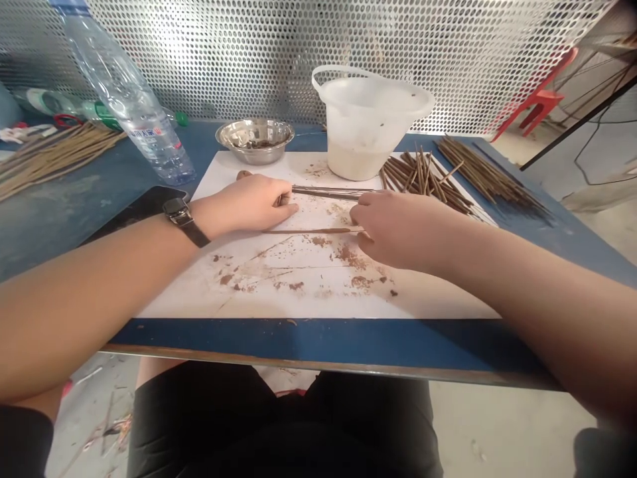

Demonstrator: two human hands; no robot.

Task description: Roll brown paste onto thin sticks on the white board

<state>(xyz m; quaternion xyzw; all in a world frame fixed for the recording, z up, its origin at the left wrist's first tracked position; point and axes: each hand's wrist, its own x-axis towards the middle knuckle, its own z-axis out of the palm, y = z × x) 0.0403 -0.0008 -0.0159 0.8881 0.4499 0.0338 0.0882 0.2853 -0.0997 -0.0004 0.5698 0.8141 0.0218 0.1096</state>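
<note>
A person's left hand [251, 202] is clenched around thin, dark, straight sticks [323, 194] over a flat white board [189, 302]; the right hand [401, 222] meets a slender brown rod [328, 231], grip unclear.

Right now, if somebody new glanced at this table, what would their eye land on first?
Probably the two bare hands over the white sheet at the center: the left hand closed around thin dark sticks, the right hand at the end of a brown stick. Next, perhaps, the translucent white bucket just behind them, then the tall clear bottle at the upper left.
</note>
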